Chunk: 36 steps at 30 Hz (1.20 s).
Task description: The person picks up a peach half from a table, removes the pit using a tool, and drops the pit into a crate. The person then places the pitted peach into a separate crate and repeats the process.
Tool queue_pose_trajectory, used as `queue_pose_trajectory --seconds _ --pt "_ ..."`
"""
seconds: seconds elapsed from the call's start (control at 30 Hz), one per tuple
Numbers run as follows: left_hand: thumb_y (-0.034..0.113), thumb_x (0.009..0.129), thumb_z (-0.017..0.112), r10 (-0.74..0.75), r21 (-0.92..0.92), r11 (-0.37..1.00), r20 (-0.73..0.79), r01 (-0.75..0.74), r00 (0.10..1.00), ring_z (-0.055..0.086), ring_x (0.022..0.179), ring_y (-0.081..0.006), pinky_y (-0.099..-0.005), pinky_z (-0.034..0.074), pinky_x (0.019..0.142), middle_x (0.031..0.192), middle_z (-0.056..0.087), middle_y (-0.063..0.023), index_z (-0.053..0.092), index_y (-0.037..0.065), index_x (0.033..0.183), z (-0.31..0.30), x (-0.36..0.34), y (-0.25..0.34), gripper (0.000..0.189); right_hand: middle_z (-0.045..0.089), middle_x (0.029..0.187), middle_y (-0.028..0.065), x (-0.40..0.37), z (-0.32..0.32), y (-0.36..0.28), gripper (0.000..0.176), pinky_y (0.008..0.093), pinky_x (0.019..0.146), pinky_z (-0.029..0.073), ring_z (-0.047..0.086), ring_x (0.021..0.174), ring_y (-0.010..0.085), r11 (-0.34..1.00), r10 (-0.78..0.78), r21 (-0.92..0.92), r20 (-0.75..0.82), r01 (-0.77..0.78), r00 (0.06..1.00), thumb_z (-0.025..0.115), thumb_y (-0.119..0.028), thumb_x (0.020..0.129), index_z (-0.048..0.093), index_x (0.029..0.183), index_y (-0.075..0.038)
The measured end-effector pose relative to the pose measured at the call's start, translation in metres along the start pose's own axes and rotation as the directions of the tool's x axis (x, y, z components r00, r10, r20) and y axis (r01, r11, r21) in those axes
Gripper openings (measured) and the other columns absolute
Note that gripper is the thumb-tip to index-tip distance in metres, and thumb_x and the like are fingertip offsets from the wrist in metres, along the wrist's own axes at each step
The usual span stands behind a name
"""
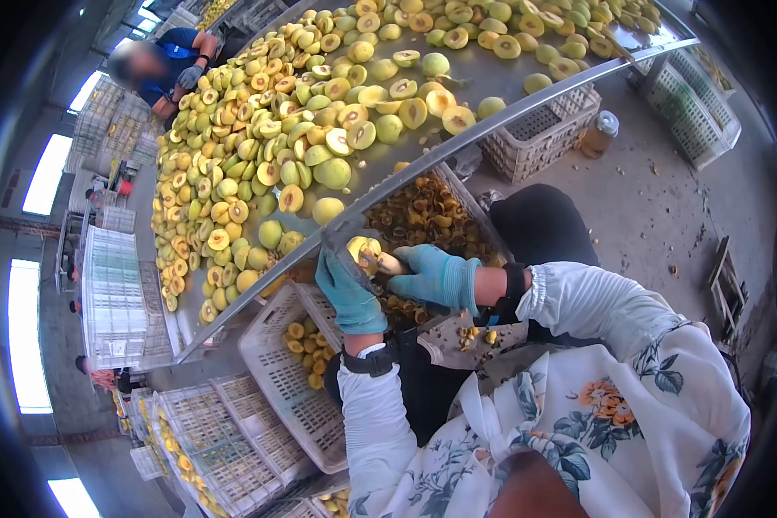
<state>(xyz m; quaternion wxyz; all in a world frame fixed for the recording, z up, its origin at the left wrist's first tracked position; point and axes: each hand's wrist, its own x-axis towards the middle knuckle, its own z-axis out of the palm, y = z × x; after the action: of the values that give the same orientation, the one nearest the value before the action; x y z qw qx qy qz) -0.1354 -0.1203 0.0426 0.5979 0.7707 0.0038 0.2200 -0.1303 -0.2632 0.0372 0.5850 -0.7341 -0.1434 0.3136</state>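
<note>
Holding a yellow fruit point(365, 249) at centre frame, just below the rim of the metal table point(492, 129), with gloved left hand point(350, 292) curled shut around it and gloved right hand point(440, 276) pinching its right side, fingers closed, beside a crate of brown pits point(423, 211)

Floor point(656, 198): bare grey concrete, stained, flecked with scraps; lay out past the right hand point(440, 276).
Windows point(24, 337): tall panes in a row, showed blown white, well off past the left hand point(350, 293).
Light: daylight, flat and cool, came from that side.
Table point(509, 116): long metal bench with raised rim, ran just above both hands.
Crate stacks point(112, 293): white plastic, stood piled high near the windows.
</note>
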Motion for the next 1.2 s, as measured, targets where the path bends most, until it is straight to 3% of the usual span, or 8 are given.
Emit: queue_pose_trajectory --seconds 0.33,0.63,0.73,0.83,0.87,0.93,1.03,1.2 --pt "0.035 0.100 0.044 -0.435 -0.505 0.759 0.075 0.410 0.898 0.059 0.081 -0.0142 -0.0291 0.051 0.073 0.093 0.061 -0.0047 0.058 0.007 0.105 -0.001 -0.008 0.002 0.031 0.056 0.063 0.0010 0.015 -0.005 0.013 0.033 0.0266 0.035 0.037 0.048 0.040 0.0110 0.930 0.058 0.319 0.356 -0.179 0.933 0.064 -0.033 0.082 0.061 0.101 -0.006" --pt "0.031 0.098 0.045 -0.435 -0.706 0.542 0.227 0.455 0.871 0.058 0.077 -0.0163 -0.0259 0.050 0.063 0.093 0.060 -0.0053 0.055 0.007 0.107 -0.039 -0.007 -0.011 0.027 0.065 0.077 0.0127 0.015 0.003 0.028 0.034 0.0395 0.063 0.051 0.064 0.068 0.0285 0.859 -0.343 -0.305 0.254 0.411 0.905 0.063 -0.028 0.080 0.062 0.107 -0.006" --pt "0.027 0.093 0.054 -0.443 -0.827 0.285 0.335 0.485 0.832 0.059 0.079 -0.0168 -0.0264 0.050 0.065 0.097 0.061 -0.0069 0.055 0.003 0.110 -0.121 0.010 -0.028 0.029 0.068 0.091 0.0175 0.001 -0.010 0.024 0.034 0.0428 0.076 0.051 0.065 0.086 0.0344 0.679 -0.086 -0.692 0.259 0.247 0.962 0.062 -0.026 0.080 0.062 0.105 -0.003" --pt "0.021 0.085 0.068 -0.585 -0.195 0.811 -0.302 0.552 0.753 0.060 0.085 -0.0175 -0.0289 0.051 0.072 0.102 0.062 -0.0082 0.054 -0.002 0.114 -0.249 0.006 -0.078 0.039 0.068 0.093 0.0162 0.013 -0.011 0.073 0.034 0.0441 0.077 0.052 0.066 0.090 0.0348 0.341 0.138 -0.906 0.310 0.249 0.941 0.062 -0.025 0.080 0.061 0.107 -0.005" --pt "0.027 0.086 0.065 -0.319 0.488 0.725 -0.388 0.486 0.865 0.063 0.085 -0.0241 -0.0347 0.051 0.073 0.099 0.065 -0.0127 0.059 -0.002 0.110 -0.260 -0.002 -0.084 0.038 0.069 0.092 0.0156 0.011 -0.004 0.070 0.033 0.0439 0.077 0.052 0.066 0.090 0.0349 0.395 0.106 -0.892 0.281 0.219 0.954 0.061 -0.023 0.080 0.062 0.107 -0.005" --pt "0.034 0.085 0.064 0.105 0.892 0.313 -0.375 0.327 0.921 0.064 0.088 -0.0335 -0.0410 0.050 0.078 0.098 0.066 -0.0187 0.062 -0.001 0.107 -0.273 -0.006 -0.093 0.041 0.069 0.091 0.0145 0.010 0.001 0.058 0.030 0.0435 0.077 0.052 0.066 0.090 0.0350 0.472 0.050 -0.865 0.219 0.170 0.974 0.059 -0.021 0.080 0.062 0.106 -0.006" --pt "0.035 0.082 0.065 0.012 0.778 0.592 -0.270 0.211 0.963 0.062 0.094 -0.0390 -0.0456 0.047 0.085 0.101 0.065 -0.0221 0.064 0.000 0.104 -0.227 0.035 -0.077 0.041 0.069 0.093 0.0138 0.014 0.003 0.068 0.025 0.0433 0.075 0.053 0.066 0.089 0.0347 0.433 -0.034 -0.836 0.359 0.337 0.933 0.057 -0.021 0.080 0.067 0.098 -0.008" --pt "0.048 0.075 0.066 -0.233 0.945 0.279 -0.108 0.173 0.967 0.062 0.101 -0.0354 -0.0443 0.047 0.090 0.110 0.064 -0.0214 0.065 0.003 0.107 -0.122 0.123 -0.073 0.055 0.068 0.097 0.0143 0.011 0.000 0.052 0.030 0.0443 0.078 0.051 0.064 0.091 0.0355 0.529 -0.053 -0.800 0.304 0.285 0.951 0.059 -0.027 0.081 0.065 0.102 -0.007"
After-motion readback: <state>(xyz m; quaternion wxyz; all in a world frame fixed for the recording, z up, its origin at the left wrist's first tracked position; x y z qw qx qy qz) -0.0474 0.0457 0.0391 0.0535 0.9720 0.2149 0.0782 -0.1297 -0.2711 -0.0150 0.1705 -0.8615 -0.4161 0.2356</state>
